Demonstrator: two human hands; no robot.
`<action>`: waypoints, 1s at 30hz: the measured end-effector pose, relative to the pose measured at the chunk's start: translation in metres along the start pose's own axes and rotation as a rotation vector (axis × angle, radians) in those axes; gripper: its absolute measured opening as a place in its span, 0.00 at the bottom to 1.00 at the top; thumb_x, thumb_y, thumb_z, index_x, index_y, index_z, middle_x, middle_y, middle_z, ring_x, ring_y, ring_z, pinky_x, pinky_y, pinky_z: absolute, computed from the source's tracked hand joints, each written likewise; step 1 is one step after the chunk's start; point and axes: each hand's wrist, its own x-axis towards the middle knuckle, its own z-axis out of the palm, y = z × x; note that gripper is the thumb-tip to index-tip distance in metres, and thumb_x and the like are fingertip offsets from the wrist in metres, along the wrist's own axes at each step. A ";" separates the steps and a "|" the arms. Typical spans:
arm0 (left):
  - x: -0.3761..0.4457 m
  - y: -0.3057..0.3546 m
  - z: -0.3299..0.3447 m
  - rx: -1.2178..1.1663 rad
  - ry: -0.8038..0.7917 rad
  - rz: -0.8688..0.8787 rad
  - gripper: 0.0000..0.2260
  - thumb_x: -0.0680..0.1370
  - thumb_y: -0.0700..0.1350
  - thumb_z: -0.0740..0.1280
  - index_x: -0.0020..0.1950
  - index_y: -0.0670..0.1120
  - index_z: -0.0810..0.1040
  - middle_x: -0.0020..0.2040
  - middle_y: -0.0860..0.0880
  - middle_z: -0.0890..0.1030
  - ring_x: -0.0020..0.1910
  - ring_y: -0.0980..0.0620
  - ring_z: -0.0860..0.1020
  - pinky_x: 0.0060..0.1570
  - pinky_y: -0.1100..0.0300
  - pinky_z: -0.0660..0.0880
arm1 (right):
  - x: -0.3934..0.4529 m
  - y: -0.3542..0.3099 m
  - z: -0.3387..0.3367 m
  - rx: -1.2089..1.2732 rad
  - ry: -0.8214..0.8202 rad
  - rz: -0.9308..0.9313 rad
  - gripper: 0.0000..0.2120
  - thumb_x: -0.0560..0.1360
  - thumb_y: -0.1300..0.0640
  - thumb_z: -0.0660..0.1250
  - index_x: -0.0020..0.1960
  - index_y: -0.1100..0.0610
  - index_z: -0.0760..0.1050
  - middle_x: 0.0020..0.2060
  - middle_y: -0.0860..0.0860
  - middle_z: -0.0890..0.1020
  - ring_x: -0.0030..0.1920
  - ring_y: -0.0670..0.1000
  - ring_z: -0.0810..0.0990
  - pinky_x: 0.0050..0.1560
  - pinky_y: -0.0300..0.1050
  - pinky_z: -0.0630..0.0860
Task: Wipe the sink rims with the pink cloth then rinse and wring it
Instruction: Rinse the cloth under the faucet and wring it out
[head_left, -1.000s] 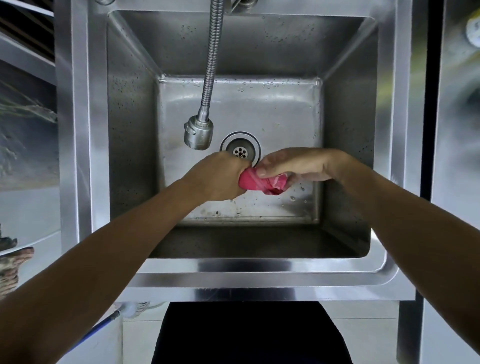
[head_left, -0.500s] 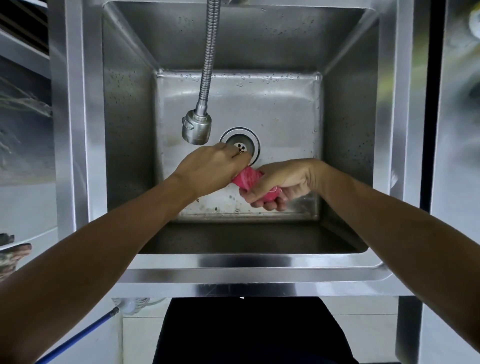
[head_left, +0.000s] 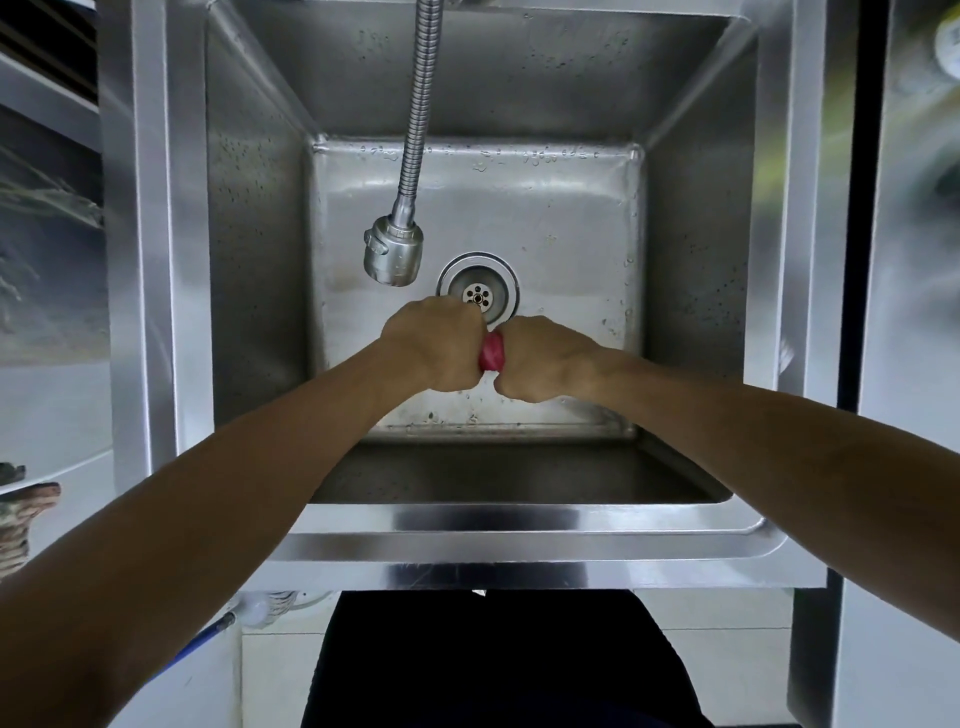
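Observation:
Both my hands are fists over the steel sink basin, just in front of the drain. My left hand and my right hand each grip one end of the pink cloth. The cloth is bunched tight, and only a short twisted band shows between the fists. A thin trickle of water falls below the cloth. The sink's front rim lies below my forearms.
A flexible metal faucet hose ends in a spray head hanging left of the drain, no water coming from it. Droplets dot the basin walls. A blue hose runs under the sink's left corner. A steel surface flanks the sink on the right.
My two fists have closed together on the cloth. The right hand turned knuckles-up, and much less pink shows than before. The hands stay in front of the drain.

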 end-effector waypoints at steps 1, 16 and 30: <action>0.003 -0.001 0.000 -0.029 -0.024 -0.015 0.01 0.72 0.44 0.70 0.41 0.49 0.79 0.34 0.51 0.75 0.35 0.50 0.76 0.38 0.57 0.73 | -0.001 -0.001 0.001 -0.021 0.028 0.007 0.03 0.72 0.62 0.67 0.46 0.58 0.76 0.38 0.52 0.79 0.37 0.53 0.78 0.32 0.42 0.69; 0.011 -0.007 0.009 -0.215 -0.132 -0.005 0.08 0.73 0.46 0.71 0.36 0.49 0.75 0.34 0.49 0.76 0.34 0.50 0.76 0.31 0.61 0.65 | -0.005 -0.002 -0.003 -0.310 0.223 -0.092 0.16 0.76 0.59 0.66 0.63 0.53 0.75 0.50 0.53 0.84 0.42 0.55 0.75 0.43 0.47 0.68; -0.020 -0.008 -0.017 0.158 0.370 0.302 0.09 0.74 0.43 0.72 0.54 0.45 0.78 0.41 0.45 0.83 0.38 0.39 0.83 0.33 0.55 0.69 | -0.029 0.033 -0.063 0.622 -0.393 -0.057 0.28 0.65 0.43 0.80 0.62 0.51 0.78 0.56 0.50 0.84 0.58 0.53 0.84 0.62 0.53 0.82</action>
